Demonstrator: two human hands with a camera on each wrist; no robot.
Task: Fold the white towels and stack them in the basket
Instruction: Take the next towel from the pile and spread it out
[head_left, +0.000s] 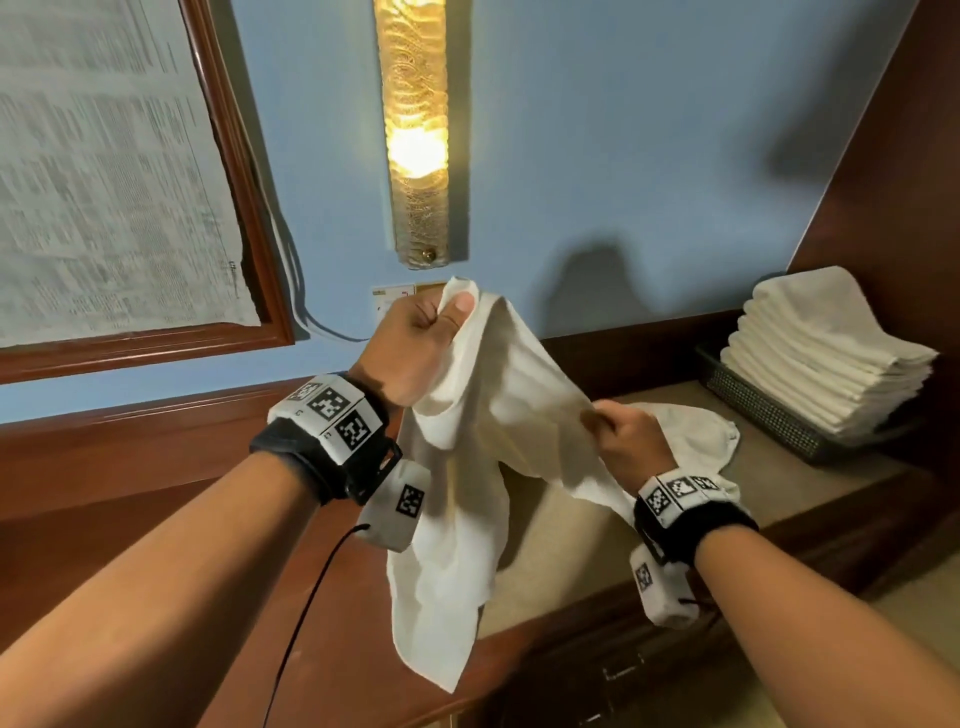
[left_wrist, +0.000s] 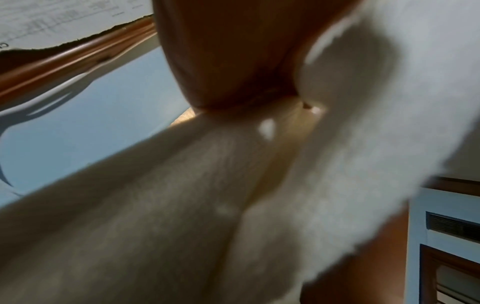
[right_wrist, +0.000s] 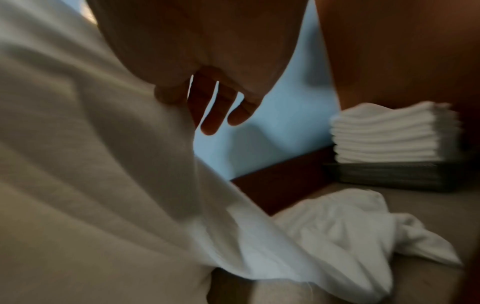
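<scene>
I hold a white towel (head_left: 483, 441) up in the air over the counter. My left hand (head_left: 426, 338) pinches its top corner, raised high near the wall. Lower and to the right, my right hand (head_left: 621, 431) pinches the towel's edge. The cloth hangs loose below both hands. Up close, the left wrist view is filled by the towel (left_wrist: 233, 195), and the right wrist view shows it (right_wrist: 91, 164) draped beside my fingers (right_wrist: 210, 115). A crumpled white towel (head_left: 711, 431) (right_wrist: 350, 226) lies on the counter. A dark basket (head_left: 763, 415) (right_wrist: 389, 176) at the right carries a stack of folded towels (head_left: 826, 348) (right_wrist: 392, 131).
A beige counter top (head_left: 571, 545) with a dark wood front edge runs below my hands. A lit wall lamp (head_left: 415, 130) hangs on the blue wall. A wood-framed board (head_left: 104, 171) covered with paper is at the left. A dark wood panel (head_left: 909, 156) stands behind the basket.
</scene>
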